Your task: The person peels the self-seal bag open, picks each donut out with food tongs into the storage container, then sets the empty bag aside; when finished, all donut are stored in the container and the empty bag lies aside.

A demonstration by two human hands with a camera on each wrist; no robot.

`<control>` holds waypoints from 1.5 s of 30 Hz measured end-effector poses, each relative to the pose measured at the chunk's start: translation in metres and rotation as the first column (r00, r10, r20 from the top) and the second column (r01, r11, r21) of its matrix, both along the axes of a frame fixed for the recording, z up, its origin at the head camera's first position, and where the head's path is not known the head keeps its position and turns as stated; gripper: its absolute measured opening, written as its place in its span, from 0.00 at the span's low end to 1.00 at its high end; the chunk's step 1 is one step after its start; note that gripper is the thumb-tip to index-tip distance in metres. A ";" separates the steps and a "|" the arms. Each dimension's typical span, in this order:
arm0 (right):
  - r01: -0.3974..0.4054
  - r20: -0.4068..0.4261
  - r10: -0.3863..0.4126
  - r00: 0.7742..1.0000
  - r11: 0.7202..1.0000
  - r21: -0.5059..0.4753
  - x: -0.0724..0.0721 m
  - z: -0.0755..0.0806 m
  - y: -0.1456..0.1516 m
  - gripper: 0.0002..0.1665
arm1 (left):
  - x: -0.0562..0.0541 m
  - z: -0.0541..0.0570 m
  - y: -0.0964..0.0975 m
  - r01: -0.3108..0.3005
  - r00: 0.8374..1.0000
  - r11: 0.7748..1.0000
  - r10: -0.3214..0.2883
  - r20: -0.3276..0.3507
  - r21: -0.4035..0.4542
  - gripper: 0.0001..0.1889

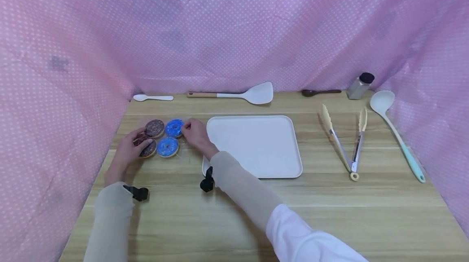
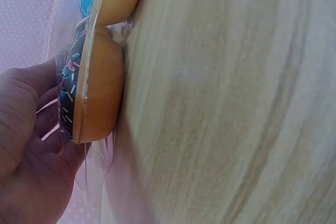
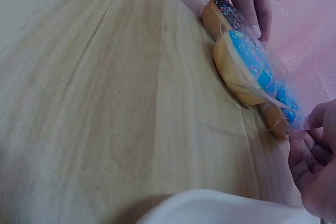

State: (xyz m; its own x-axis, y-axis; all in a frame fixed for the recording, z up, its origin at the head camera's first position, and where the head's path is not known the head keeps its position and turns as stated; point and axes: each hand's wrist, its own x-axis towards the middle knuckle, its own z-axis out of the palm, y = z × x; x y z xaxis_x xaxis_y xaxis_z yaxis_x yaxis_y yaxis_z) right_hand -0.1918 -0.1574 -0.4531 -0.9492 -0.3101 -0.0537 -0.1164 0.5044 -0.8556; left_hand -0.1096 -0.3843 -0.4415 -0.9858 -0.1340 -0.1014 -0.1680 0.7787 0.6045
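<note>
Two chocolate-iced toy donuts (image 1: 154,128) and two blue-iced ones (image 1: 167,147), all with sprinkles, lie close together inside a clear plastic bag (image 2: 95,169) at the table's left. My left hand (image 1: 126,150) grips the near chocolate donut (image 2: 100,87) through the plastic, its thumb over the icing and fingers round the outer side. My right hand (image 1: 198,135) pinches the bag's edge beside the far blue donut (image 3: 286,102). In the right wrist view, thumb and forefinger meet on the plastic film.
A white tray (image 1: 256,148) lies right of the donuts, under my right forearm. Along the back are a small white spoon (image 1: 154,97), a white spatula (image 1: 258,93), a dark spoon (image 1: 318,92) and a black-capped jar (image 1: 359,87). Tongs (image 1: 342,148) and a ladle (image 1: 399,139) lie to the right.
</note>
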 end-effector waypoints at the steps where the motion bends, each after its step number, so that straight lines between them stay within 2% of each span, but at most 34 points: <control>1: 0.009 0.001 -0.009 1.000 1.000 -0.001 0.000 0.001 0.001 0.03 | 0.000 0.000 0.000 0.001 1.000 1.000 -0.001 -0.002 -0.002 0.32; 8: 0.067 -0.016 -0.068 0.998 0.997 -0.031 0.003 0.010 0.012 0.04 | 0.001 -0.001 -0.002 0.003 1.000 1.000 -0.003 0.004 -0.006 0.32; 15: 0.126 0.054 -0.123 0.991 0.991 -0.045 0.006 0.011 0.018 0.04 | 0.000 -0.001 -0.001 0.007 1.000 1.000 -0.007 0.009 -0.014 0.32; 19: 0.157 0.055 -0.156 0.986 0.987 -0.022 0.006 0.012 0.022 0.03 | 0.000 0.000 0.000 0.006 1.000 1.000 -0.006 0.003 0.008 0.32; 27: 0.110 0.058 -0.111 0.992 0.994 0.019 0.004 0.011 0.032 0.03 | 0.002 0.000 0.002 -0.013 0.999 1.000 0.014 -0.032 0.025 0.32; 31: 0.118 0.050 -0.119 0.992 0.993 0.015 0.004 0.013 0.037 0.03 | 0.003 -0.003 0.004 -0.050 0.994 0.998 0.054 -0.093 0.045 0.27; 35: 0.130 0.041 -0.130 0.991 0.991 -0.007 0.004 0.015 0.041 0.05 | 0.002 -0.007 0.005 -0.118 0.980 0.990 0.129 -0.150 0.078 0.21; 40: 0.131 0.035 -0.130 0.991 0.991 -0.022 0.003 0.013 0.046 0.07 | 0.000 -0.008 0.004 -0.198 0.967 0.976 0.210 -0.146 0.092 0.19; 45: 0.128 0.029 -0.126 0.992 0.991 -0.050 0.002 0.011 0.051 0.09 | -0.003 -0.010 0.003 -0.225 0.956 0.971 0.236 -0.173 0.077 0.19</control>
